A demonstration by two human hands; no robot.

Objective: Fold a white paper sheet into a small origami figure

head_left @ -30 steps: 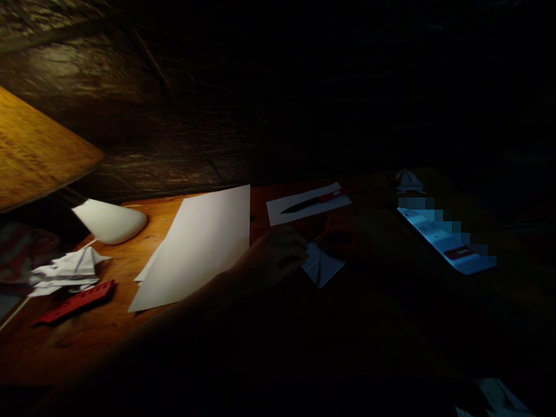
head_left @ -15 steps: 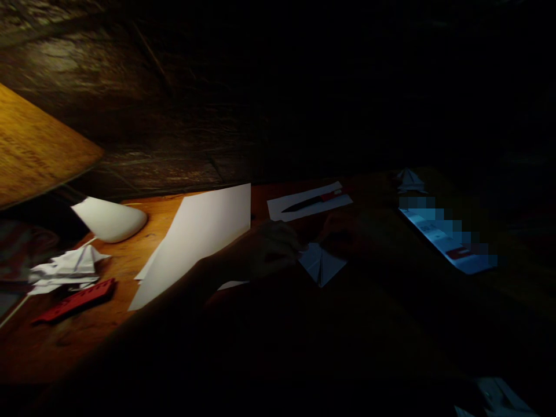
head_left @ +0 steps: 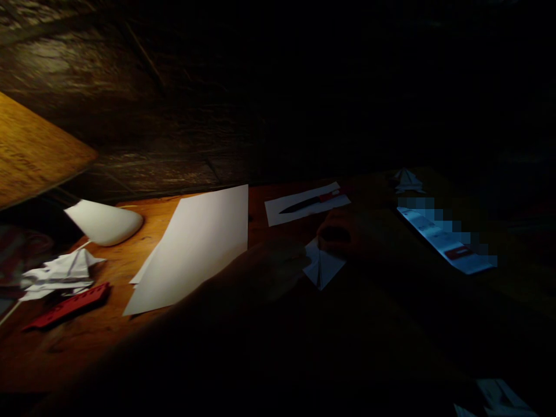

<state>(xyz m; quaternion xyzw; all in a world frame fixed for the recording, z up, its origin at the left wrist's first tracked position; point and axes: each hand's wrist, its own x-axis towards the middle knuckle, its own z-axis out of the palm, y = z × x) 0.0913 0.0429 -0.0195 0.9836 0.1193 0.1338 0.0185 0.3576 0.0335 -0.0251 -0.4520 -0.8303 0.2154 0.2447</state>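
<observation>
A small folded sheet of paper, pointed at the bottom and creased down its middle, lies in deep shadow between my two hands. My left hand is closed at its left edge, the fingertips dim and partly lost in the dark. The thumb and fingers of my right hand curl into a ring and pinch the top of the paper. Just beyond my hands, a knife with a dark blade and red handle rests on a strip of white paper.
Large white sheets lie left of my hands. Farther left are a red slotted piece, crumpled folded paper, a white lamp base and its shade. A lit phone and folded paper stand right.
My right hand has moved down onto the top of the folded paper, its fingers curling. My left hand has shifted slightly lower along the left edge. The view has moved slightly.
</observation>
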